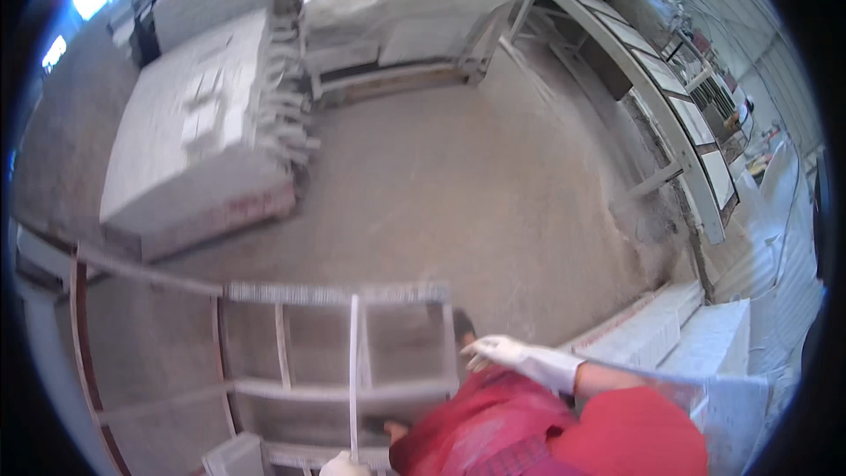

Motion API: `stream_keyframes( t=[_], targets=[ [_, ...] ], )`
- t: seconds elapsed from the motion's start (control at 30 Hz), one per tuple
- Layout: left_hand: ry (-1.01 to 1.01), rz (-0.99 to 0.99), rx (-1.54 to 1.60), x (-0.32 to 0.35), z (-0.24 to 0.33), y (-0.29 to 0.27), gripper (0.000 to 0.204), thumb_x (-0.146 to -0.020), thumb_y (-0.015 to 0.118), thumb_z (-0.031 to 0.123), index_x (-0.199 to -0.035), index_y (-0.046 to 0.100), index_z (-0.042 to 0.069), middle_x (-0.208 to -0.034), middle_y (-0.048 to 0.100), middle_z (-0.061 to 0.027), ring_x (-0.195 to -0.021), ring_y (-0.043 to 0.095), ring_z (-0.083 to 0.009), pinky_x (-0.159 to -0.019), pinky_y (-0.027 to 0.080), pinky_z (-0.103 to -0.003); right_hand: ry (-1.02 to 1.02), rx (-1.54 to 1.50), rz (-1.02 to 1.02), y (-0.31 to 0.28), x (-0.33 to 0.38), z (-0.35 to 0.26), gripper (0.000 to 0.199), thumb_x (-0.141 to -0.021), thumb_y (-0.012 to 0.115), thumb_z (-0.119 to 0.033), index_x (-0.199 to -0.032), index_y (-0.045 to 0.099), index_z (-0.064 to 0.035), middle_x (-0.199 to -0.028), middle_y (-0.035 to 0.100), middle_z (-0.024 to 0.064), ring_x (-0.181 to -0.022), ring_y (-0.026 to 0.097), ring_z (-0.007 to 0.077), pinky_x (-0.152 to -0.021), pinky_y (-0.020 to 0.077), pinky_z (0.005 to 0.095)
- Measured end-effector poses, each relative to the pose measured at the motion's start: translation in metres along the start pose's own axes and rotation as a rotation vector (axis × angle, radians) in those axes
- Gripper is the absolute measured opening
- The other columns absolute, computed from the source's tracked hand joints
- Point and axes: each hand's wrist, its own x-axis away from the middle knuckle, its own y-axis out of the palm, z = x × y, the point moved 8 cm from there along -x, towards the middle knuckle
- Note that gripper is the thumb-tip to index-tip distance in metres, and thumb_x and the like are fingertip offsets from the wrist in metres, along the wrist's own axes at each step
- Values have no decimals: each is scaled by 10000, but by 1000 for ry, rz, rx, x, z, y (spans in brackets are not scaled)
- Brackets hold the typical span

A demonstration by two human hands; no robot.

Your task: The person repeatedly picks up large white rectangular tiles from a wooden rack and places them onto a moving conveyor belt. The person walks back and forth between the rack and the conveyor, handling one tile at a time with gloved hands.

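My left hand (344,465), in a pale glove, shows at the lower edge, mostly cut off by the frame. It is closed at the near end of a long, thin white strip (354,370). The strip reaches away from me across a pale metal frame (344,390) with crossbars. Over my red clothing, my right hand (495,351) wears a white glove with a long cuff. Its fingers are loosely stretched toward the left, slightly blurred, and nothing shows in them.
A large stack of pale slabs (185,132) stands at the far left. Behind it sits a plastic-covered rack (405,13). A long conveyor-like frame with white panels (661,75) runs along the right. White blocks (652,330) lie beside me at the right, and a small pale block (236,457) at lower left.
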Motion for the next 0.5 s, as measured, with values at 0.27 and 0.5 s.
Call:
stream_keyframes(
  t=[0.27,0.5],
  targets=[
    [259,-17,-222,10,326,-149,362,-932,508,381,-921,723,89,-900,705,-211,-915,687,-393,-811,527,-476,-192,-923,-135,-72,-80,-43,559,-1040,355,-488,-1430,463,-102,-1294,584,146,-1178,586,273,-1053,427,435],
    [765,-7,-584,54,513,-180,212,-873,565,231,-856,692,63,-846,691,-219,-827,683,-391,-742,534,-482,-760,-1065,80,-100,48,-133,575,-1035,438,-453,-1443,452,-48,-1428,524,126,-1258,538,233,-1073,429,336]
  ],
)
